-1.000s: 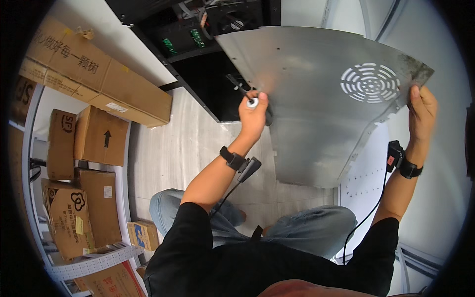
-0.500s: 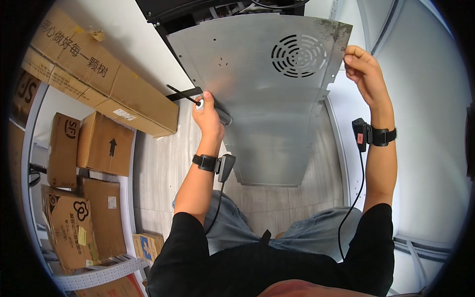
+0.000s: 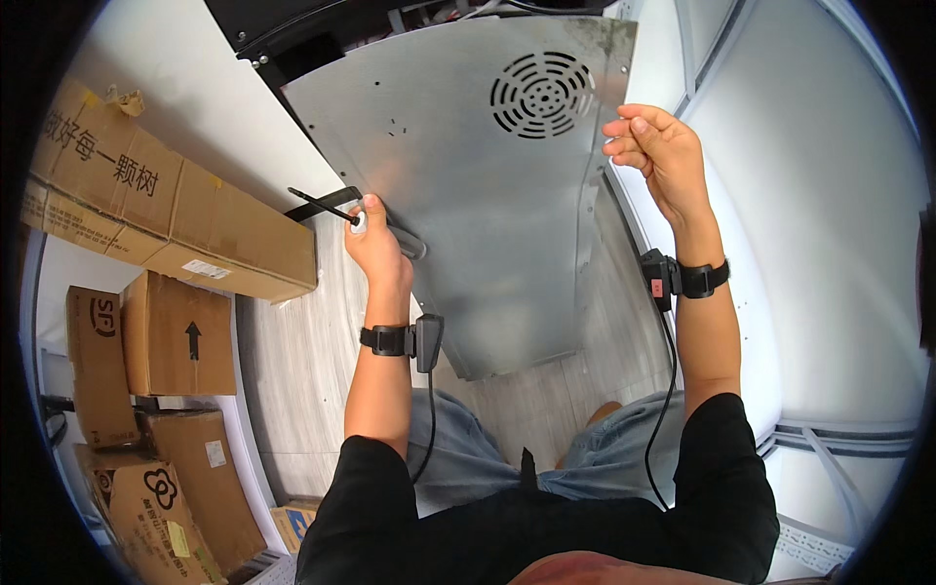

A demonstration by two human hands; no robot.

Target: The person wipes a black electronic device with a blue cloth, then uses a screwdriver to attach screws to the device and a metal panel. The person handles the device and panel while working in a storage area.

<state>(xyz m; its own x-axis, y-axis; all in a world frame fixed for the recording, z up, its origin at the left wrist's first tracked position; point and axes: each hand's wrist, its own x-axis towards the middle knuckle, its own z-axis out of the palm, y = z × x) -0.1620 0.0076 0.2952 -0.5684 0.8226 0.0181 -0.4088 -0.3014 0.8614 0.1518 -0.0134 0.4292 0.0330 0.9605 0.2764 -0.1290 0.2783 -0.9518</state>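
A large grey sheet-metal panel [image 3: 468, 195] with a round slotted vent [image 3: 542, 96] leans before me, its top against a dark machine [image 3: 322, 39]. At its left edge my left hand [image 3: 380, 249] is closed around a screwdriver [image 3: 327, 207]. The black shaft points up and left; the grey handle end comes out below the fist, beside the panel. By the panel's right edge, below the vent, is my right hand [image 3: 658, 151]. Its thumb and forefinger are pressed together and the other fingers are curled; whatever they may pinch is too small to make out.
Along the left, a long cardboard carton [image 3: 175, 195] lies above shelves with several brown boxes [image 3: 180, 336]. A white wall panel [image 3: 809, 244] stands close on the right. Pale wood-look floor [image 3: 292, 390] shows around the panel. A cable [image 3: 663, 390] hangs from each wrist strap.
The whole view has shifted, moving the scene left. My right hand has slid nearer to me along the panel's right edge, away from its upper corner. My left hand keeps hold of the screwdriver.
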